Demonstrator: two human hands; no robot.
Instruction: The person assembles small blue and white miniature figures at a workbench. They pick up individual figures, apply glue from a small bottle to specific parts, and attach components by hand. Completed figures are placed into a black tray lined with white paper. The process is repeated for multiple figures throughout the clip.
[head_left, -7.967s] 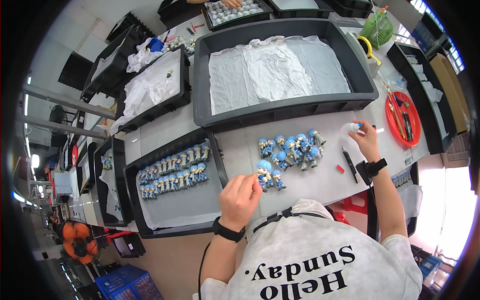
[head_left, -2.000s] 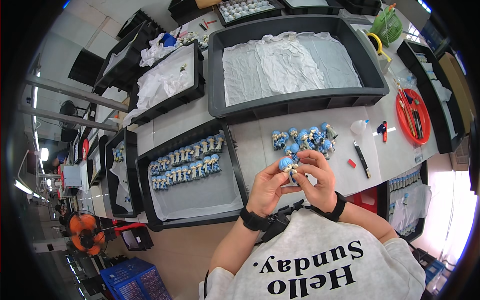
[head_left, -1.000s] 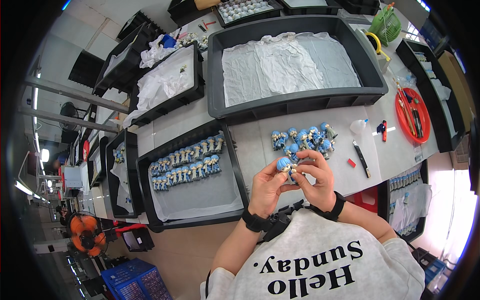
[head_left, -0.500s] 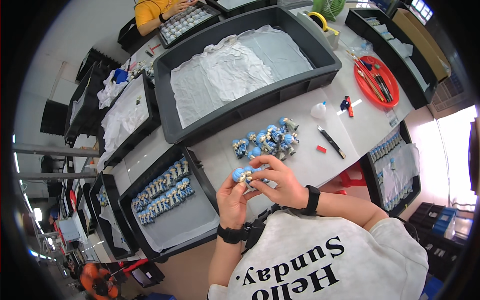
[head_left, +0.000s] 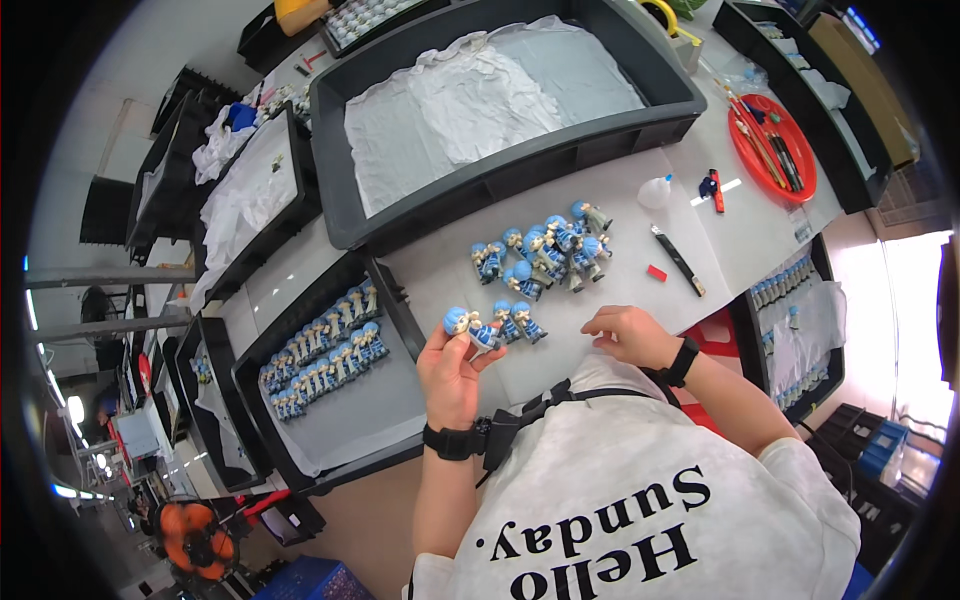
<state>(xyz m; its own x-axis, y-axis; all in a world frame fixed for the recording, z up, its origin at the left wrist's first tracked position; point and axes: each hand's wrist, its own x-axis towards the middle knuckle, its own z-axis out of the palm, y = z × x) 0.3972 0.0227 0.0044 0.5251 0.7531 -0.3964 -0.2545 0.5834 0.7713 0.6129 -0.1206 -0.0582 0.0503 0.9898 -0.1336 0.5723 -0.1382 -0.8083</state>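
Observation:
My left hand (head_left: 452,380) grips a small figurine (head_left: 472,329) with a light-blue cap and blue striped clothes, between thumb and fingers, tilted above the near table edge. My right hand (head_left: 632,338) is away from it at the table's edge, fingers loosely bent and apart, with nothing visible in them. Just past the held figurine, two like figurines (head_left: 519,321) lie side by side on the table. Farther back is a loose heap of the same figurines (head_left: 550,250). To the left, a black tray (head_left: 400,310) holds rows of them on a white liner.
A large black bin (head_left: 500,170) lined with white cloth spans the back. At right are a squeeze bottle (head_left: 656,191), a black-handled knife (head_left: 678,261), a red piece (head_left: 656,272) and a red dish (head_left: 790,190) with brushes. Another tray (head_left: 830,385) of figurines stands at far right.
My right hand has let go of the figurine and moved right to the table edge. My left hand keeps it, shifted slightly left. The view has tilted, and two near figurines now show.

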